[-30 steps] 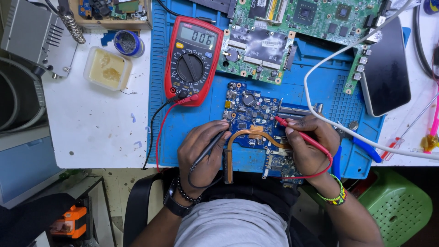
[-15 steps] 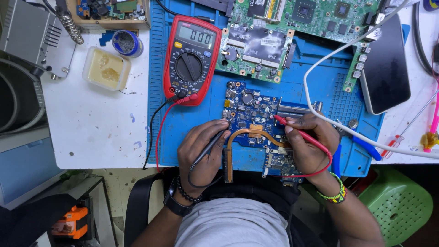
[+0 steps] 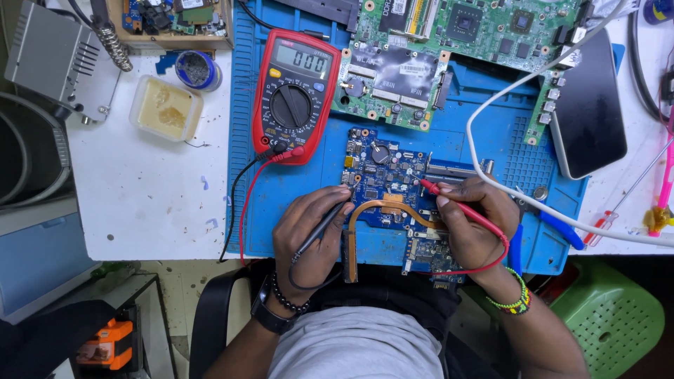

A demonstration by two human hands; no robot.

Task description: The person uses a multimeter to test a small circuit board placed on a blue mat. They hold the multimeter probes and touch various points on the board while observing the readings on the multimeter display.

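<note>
Fingers [image 3: 330, 210] near flux-filled tub [image 3: 166, 108]

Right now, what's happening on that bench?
A person is probing a small blue circuit board on a blue work mat. The left hand holds a black probe at the board's left edge; the right hand holds a red probe with its tip near the board's right side. Both leads run to a red multimeter above the board.
</note>
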